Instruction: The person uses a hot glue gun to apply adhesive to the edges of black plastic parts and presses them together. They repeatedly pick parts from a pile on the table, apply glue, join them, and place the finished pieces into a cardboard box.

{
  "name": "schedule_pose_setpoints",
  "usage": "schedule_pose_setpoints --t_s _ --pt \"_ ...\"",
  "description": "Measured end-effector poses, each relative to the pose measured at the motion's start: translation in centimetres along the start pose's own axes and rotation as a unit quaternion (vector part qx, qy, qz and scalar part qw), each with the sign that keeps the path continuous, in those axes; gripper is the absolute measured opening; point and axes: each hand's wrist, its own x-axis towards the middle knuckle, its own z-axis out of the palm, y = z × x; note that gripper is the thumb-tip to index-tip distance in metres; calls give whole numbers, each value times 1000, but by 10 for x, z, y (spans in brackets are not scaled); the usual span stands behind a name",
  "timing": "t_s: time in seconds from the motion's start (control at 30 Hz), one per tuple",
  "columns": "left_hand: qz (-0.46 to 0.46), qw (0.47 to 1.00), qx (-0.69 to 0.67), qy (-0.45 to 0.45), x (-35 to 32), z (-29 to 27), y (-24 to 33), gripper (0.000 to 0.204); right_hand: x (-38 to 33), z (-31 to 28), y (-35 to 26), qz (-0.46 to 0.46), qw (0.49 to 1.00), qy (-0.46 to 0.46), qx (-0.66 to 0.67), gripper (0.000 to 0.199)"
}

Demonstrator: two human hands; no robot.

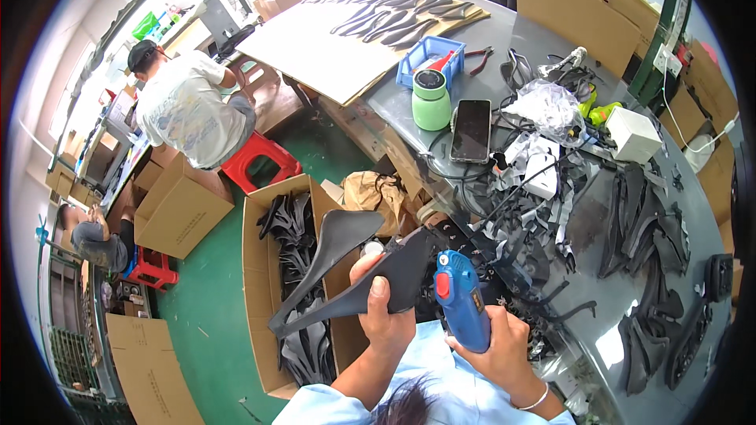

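Observation:
My left hand (388, 316) grips a black, saddle-shaped piece (413, 267) from below, fingers round its broad end. A second grey-black saddle-shaped piece (331, 244) lies beside it; their narrow ends meet or overlap at the left, and I cannot tell whether they are joined. In my right hand (500, 346) is a blue handheld power tool (463, 311) with a red button, tilted up close to the broad end of the held piece. Below and left of my left hand, a cardboard box (264, 346) holds many similar black pieces (307, 350).
The grey table (543, 39) carries a green jar (431, 102), a phone (471, 130), a blue bin (425, 53), pliers (479, 60), black scraps and a white box (634, 134). More saddle pieces (394, 20) lie on a white board. A person (193, 106) sits on a red stool (260, 161).

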Motion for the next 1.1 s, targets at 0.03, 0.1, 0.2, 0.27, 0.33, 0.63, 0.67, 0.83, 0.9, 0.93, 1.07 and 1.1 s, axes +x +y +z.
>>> schedule_pose_setpoints --t_s 0.03,0.1,0.2,0.27,0.33,0.63,0.67,0.83,0.9,0.93,1.07,1.1 --pt "6 1000 3 -4 -1 2 0 39 1 0 -1 1 1000 -2 0 59" --pt "17 1000 11 -16 -2 2 -1 39 1 0 -2 6 1000 -3 15 60" --pt "28 998 34 -48 0 -5 -3 39 0 -3 -3 9 1000 -9 19 60" --pt "35 994 60 -83 5 -10 5 38 0 -6 -1 5 1000 -13 12 59" --pt "0 990 81 -119 12 -15 16 37 -1 -9 0 -2 1000 -18 -1 58" --pt "-197 966 136 -101 50 -12 65 41 -9 -8 11 -22 998 -24 -50 52" --pt "-203 963 143 -104 52 -12 67 41 -10 -8 12 -24 998 -31 -50 51" --pt "-218 955 164 -118 55 -5 77 36 -9 -7 9 -46 997 -42 -47 50" --pt "-228 948 176 -134 55 -3 78 35 -8 -7 8 -48 997 -40 -50 49" --pt "-233 945 181 -143 55 -3 79 34 -8 -7 7 -48 997 -38 -53 48" --pt "-227 929 240 -169 52 0 79 32 -8 -6 4 -56 997 -33 -50 43" --pt "-227 924 253 -173 51 2 79 33 -9 -5 4 -59 997 -32 -48 42"
